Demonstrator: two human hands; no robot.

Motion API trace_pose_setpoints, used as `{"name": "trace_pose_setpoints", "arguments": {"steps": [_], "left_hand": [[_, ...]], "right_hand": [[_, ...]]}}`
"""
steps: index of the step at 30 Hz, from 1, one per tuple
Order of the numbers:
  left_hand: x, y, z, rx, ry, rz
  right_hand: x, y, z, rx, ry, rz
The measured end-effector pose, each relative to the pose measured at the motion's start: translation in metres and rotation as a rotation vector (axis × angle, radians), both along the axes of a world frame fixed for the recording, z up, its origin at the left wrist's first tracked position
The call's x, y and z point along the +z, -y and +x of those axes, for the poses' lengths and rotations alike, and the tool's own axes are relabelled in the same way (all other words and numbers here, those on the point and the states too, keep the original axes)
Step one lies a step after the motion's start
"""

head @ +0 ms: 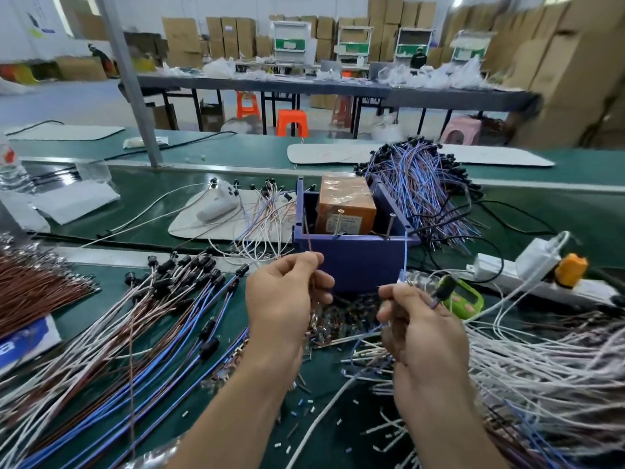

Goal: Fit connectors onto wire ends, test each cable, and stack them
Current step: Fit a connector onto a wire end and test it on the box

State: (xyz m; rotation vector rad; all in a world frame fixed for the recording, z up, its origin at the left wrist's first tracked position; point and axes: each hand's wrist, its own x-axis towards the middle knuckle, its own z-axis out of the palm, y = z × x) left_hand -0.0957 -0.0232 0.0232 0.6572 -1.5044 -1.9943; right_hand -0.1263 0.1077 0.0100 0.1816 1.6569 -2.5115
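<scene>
Two thin wires [309, 247] pinched by left hand [282, 299], right hand [421, 333].

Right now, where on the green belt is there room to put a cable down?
Bare belt shows between the papers and the white mat, and again right of the far wire pile, behind the power strip. The near side is crowded: cables left, white wires right, connectors between them.

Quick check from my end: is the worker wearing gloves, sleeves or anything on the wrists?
No. The left hand and right hand are bare, no gloves. Both forearms are uncovered to the frame's bottom edge; no sleeve, watch, ring or wrist strap shows.
</scene>
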Motion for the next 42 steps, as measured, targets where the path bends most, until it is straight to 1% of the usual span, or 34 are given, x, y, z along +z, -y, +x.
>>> {"name": "trace_pose_setpoints", "arguments": {"steps": [3,5,15,27,34,42], "left_hand": [[-0.007,-0.001,-0.001,0.026,0.023,-0.120],[-0.009,0.000,-0.001,0.017,0.014,-0.142],[-0.020,0.002,-0.008,0.023,0.021,-0.147],[-0.024,0.001,-0.014,-0.003,-0.002,-0.123],[-0.025,0.001,-0.015,-0.062,-0.005,-0.189],[-0.026,0.000,-0.015,-0.083,0.001,-0.277]], "right_hand": [[-0.001,-0.001,-0.003,-0.015,0.029,-0.015],[-0.002,-0.001,-0.003,-0.010,0.038,-0.021],[-0.008,0.000,-0.004,0.025,0.021,-0.009],[-0.006,-0.001,-0.005,-0.011,0.040,-0.039],[-0.006,-0.001,-0.005,-0.015,0.043,-0.047],[-0.006,-0.001,-0.004,-0.007,0.022,-0.031]]}}
